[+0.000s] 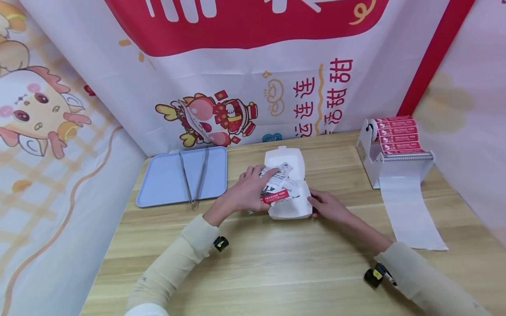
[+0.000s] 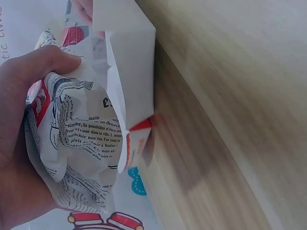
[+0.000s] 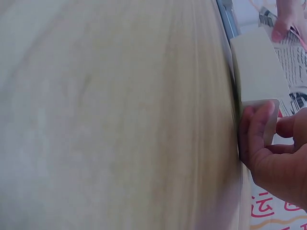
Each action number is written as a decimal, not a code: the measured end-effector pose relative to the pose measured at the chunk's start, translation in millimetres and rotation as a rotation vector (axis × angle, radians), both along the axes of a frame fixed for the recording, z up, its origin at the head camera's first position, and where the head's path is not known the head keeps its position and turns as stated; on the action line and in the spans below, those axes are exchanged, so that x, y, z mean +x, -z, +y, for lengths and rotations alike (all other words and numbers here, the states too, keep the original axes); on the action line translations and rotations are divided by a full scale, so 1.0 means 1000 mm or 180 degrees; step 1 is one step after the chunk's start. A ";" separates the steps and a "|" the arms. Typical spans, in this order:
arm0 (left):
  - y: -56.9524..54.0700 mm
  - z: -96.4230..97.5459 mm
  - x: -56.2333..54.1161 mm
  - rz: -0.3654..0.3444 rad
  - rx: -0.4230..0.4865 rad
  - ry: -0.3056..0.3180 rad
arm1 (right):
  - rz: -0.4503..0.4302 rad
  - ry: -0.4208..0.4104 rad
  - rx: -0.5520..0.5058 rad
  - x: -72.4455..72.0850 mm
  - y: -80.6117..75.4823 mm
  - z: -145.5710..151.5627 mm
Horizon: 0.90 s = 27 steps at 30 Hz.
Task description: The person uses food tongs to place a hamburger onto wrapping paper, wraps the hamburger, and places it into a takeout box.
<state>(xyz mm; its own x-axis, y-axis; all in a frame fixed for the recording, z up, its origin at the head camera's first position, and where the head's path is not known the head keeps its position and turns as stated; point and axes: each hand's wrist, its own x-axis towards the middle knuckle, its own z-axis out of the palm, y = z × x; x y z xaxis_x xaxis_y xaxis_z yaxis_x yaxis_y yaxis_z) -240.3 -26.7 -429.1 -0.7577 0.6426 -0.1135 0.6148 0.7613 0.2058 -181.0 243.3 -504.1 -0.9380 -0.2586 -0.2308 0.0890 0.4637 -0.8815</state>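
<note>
My left hand (image 1: 250, 191) grips a package wrapped in newsprint paper (image 1: 276, 179), with a red label across it. The package is over an open white takeaway box (image 1: 290, 211), whose lid (image 1: 291, 158) is folded back toward the wall. In the left wrist view the crumpled wrapping (image 2: 86, 139) bulges beside the box's outer wall (image 2: 134, 72). What is inside the wrapping is hidden. At the box's right side, my right hand (image 1: 327, 205) holds the edge. The right wrist view shows fingers under the box wall (image 3: 259, 67) and the thumb on the inner side.
A blue tray (image 1: 158, 186) with metal tongs (image 1: 186, 175) across it lies at the back left. At the right stands a label dispenser (image 1: 369, 160) with a roll of red labels (image 1: 398, 134). Its white backing strip (image 1: 407, 215) trails onto the wooden table (image 1: 269, 272).
</note>
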 end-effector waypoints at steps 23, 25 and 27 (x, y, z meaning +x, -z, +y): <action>0.014 0.037 0.009 0.0180 -0.0279 0.0467 | -0.0324 0.0069 -0.0879 0.001 0.008 -0.002; 0.017 0.038 0.009 0.0231 -0.0316 0.0470 | -0.0463 0.0095 -0.1004 0.000 0.008 0.000; 0.020 0.039 0.009 0.0272 -0.0342 0.0476 | -0.0585 0.0137 -0.1076 -0.002 0.008 0.002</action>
